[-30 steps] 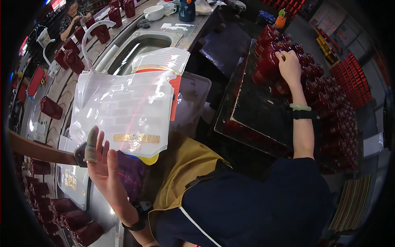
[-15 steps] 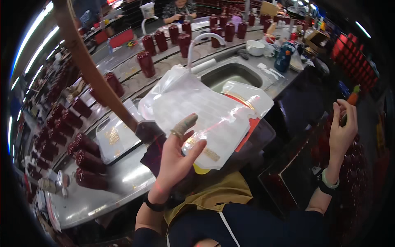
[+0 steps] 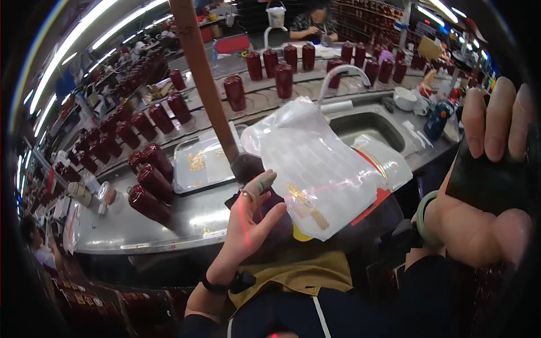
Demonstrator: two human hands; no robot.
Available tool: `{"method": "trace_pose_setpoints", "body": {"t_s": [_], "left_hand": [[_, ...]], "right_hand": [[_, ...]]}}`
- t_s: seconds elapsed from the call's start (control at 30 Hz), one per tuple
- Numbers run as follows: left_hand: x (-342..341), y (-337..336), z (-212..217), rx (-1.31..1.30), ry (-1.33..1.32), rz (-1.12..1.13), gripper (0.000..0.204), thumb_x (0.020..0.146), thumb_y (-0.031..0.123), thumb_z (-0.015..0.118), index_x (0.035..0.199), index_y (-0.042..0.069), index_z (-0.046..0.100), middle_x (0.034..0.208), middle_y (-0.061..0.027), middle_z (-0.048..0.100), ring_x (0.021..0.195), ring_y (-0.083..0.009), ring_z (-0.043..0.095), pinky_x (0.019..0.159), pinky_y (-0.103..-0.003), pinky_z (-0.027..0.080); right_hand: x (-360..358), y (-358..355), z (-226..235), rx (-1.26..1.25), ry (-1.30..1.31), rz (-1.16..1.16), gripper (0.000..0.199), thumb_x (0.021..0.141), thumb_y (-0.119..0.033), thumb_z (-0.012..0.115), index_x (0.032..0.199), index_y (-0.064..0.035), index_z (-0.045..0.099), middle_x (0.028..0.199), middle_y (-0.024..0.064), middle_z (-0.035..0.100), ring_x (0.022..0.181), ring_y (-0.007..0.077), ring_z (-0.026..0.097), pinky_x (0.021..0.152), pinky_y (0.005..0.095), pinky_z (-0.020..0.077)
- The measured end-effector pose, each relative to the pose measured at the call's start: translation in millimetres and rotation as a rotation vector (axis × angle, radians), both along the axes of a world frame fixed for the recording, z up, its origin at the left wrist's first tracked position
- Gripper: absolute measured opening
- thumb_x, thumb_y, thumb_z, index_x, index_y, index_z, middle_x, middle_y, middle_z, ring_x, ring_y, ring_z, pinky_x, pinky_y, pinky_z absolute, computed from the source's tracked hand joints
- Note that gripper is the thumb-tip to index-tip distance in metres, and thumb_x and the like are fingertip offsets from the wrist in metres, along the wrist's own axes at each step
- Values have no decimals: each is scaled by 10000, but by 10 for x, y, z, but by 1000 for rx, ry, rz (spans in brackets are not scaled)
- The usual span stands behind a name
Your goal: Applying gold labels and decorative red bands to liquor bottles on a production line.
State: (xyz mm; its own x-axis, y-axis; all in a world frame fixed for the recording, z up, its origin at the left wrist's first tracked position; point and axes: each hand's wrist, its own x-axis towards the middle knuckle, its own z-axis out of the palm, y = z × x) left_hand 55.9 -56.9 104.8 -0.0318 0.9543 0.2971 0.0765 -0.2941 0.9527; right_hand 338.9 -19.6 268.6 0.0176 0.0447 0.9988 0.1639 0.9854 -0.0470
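Note:
My left hand is open, its thumb and fingers apart with nothing between them. A pale covering and a ring-like band are on one finger. Just right of it lie white plastic-covered sheets with small gold pieces near the lower left edge. My right hand is raised large and close at the right. Its fingers and thumb curl round a dark, flat-sided object whose kind I cannot make out. A green bangle circles that wrist.
A brown upright post stands beyond my left hand. Left of it sit a tray with gold pieces and several dark red jars on the metal counter. A sink and white faucet lie behind the sheets. Someone sits across.
My view has turned, shifting the bench right in the picture. My right hand has come much closer; the orange, green-tipped thing beside its fingers no longer shows. The left hand stays open by the sheets.

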Motion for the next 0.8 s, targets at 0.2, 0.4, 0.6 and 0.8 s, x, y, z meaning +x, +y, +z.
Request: {"method": "trace_pose_setpoints", "body": {"t_s": [0.2, 0.4, 0.6, 0.8], "left_hand": [[-100, -99, 2, 34, 37, 50, 663, 994, 141, 765, 1568, -2, 465, 1550, -146, 551, 1464, -221, 504, 1205, -405, 407], [-108, -58, -31, -10, 21, 41, 652, 998, 101, 749, 1569, -25, 460, 1598, -146, 508, 1481, -238, 489, 1211, -406, 407], [-148, -32, 105, -20, 104, 51, 647, 976, 70, 757, 1557, -9, 485, 1625, -149, 481, 1486, -251, 481, 1193, -420, 427], [-470, 30, 356, 202, 27, 185, 643, 973, 21, 748, 1559, -1, 485, 1595, -158, 522, 1467, -246, 514, 1209, -417, 419]], "right_hand": [[-114, 114, 6, -1, 97, 73, 303, 1034, -232, 697, 1187, 25, 647, 978, 21, 537, 848, 129, 475, 782, 288, 401], [-111, 284, -26, -13, 171, 80, 305, 1036, -251, 686, 1166, 19, 632, 967, 24, 526, 840, 131, 468, 775, 290, 394], [-28, 387, 124, -24, 230, 33, 310, 1037, -271, 675, 1145, 14, 616, 956, 27, 516, 832, 133, 461, 769, 293, 388], [170, 393, 215, -19, 267, 18, 316, 1039, -290, 663, 1124, 8, 600, 944, 30, 505, 825, 135, 453, 762, 295, 381]]}}
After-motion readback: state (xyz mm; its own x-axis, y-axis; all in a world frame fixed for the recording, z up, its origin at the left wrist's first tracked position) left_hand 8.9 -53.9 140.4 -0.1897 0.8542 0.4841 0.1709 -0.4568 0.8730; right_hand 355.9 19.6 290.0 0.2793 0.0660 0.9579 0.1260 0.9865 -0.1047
